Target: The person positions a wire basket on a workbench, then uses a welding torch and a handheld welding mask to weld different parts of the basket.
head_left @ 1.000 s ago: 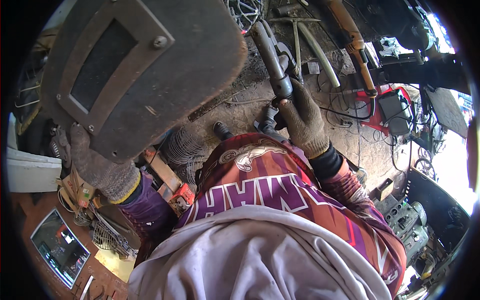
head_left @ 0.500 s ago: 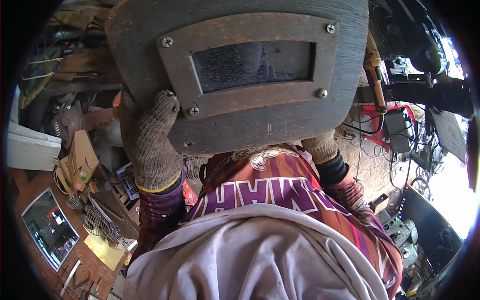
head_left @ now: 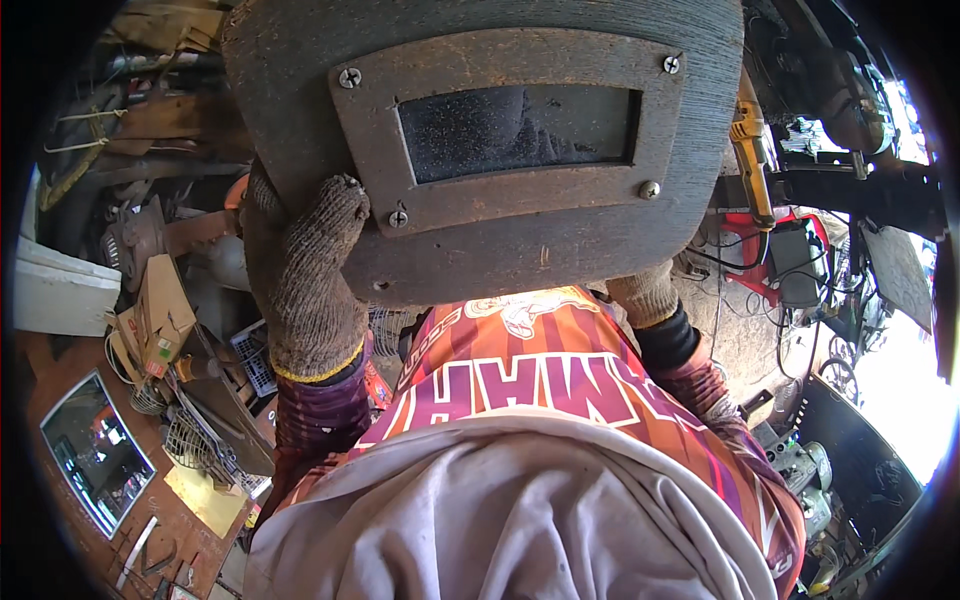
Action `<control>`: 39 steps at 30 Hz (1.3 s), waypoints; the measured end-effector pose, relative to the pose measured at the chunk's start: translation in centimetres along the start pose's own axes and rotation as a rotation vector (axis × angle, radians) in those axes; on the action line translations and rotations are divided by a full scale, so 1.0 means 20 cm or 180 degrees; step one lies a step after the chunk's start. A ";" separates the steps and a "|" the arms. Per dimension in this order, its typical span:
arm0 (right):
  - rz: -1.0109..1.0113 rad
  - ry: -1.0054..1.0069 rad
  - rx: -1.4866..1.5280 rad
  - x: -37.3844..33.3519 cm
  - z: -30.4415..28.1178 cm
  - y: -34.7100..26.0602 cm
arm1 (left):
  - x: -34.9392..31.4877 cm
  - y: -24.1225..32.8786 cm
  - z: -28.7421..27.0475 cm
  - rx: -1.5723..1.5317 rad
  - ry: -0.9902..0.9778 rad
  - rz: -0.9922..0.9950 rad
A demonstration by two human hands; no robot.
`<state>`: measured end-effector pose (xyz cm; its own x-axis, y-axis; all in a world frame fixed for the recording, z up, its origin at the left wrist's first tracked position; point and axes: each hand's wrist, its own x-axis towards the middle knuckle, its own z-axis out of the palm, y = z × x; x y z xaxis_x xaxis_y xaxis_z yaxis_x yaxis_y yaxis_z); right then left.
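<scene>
A dark, worn welding shield [head_left: 480, 255] fills the upper middle, its framed window [head_left: 520, 130] of dark glass fixed by screws at the corners. My left hand [head_left: 312, 260], in a dirty knitted work glove, grips the shield's left edge, thumb on the near face beside the frame and the other fingers behind. My right hand [head_left: 645, 292], gloved too, shows only its wrist end below the lower right edge. The shield hides its fingers and whatever they may hold. Whatever lies beyond the shield is also hidden.
At left, a brown surface carries a glass-like panel [head_left: 97, 450], a cardboard box [head_left: 160, 315] and loose wire tools. A yellow power tool [head_left: 750, 150] hangs at right, above cables and a red stand [head_left: 752, 270]. A machine [head_left: 805, 480] stands at lower right.
The shield and my left hand have shifted slightly to the right. Brighter orange light now falls on my shirt front. My right hand has hardly moved.
</scene>
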<state>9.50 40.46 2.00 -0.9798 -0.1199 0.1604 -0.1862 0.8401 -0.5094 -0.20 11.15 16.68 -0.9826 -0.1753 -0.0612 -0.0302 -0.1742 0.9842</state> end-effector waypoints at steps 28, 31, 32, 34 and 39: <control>0.0774 0.0055 0.0505 0.02 -0.04 -0.06 | 0.02 -0.09 -0.16 0.1829 -0.0404 0.1453; 0.0435 0.0287 0.1027 0.03 -0.06 -0.07 | 0.01 -0.13 -0.18 0.0435 0.0025 0.0663; 0.1035 0.0229 0.1936 0.06 -0.10 -0.13 | 0.04 -0.14 -0.20 0.0033 -0.0011 0.0639; 0.1655 0.0172 0.2804 0.10 -0.14 -0.19 | 0.10 -0.13 -0.30 -0.0406 -0.0058 0.0585; 0.1590 0.0393 0.3052 0.12 -0.13 -0.22 | 0.30 0.04 -0.64 -0.2079 -0.1543 -0.0085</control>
<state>8.12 37.76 6.87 -0.9566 0.2196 -0.1916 0.1987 0.0103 -0.9800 -3.75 -2.53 14.93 -0.9577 0.2498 0.1428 -0.0889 -0.7289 0.6788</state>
